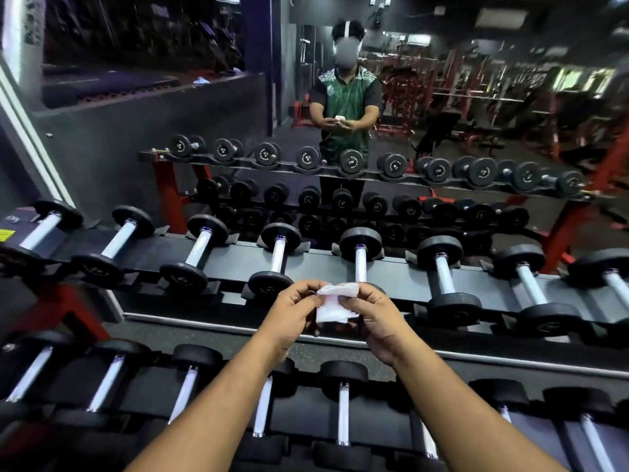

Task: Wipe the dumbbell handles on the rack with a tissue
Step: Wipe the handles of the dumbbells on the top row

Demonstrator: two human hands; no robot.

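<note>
A folded white tissue is held between both hands in front of the dumbbell rack. My left hand pinches its left edge and my right hand pinches its right edge. Right behind the tissue lies a dumbbell with a chrome handle on the upper shelf, its near head hidden by my hands. More black dumbbells with shiny handles sit in a row on that shelf, such as the dumbbell to the left. A lower shelf of dumbbells runs under my forearms.
A wall mirror behind the rack reflects the rack, a person in a green shirt holding the tissue, and red gym machines. Red rack legs stand at the left. A dark wall fills the left side.
</note>
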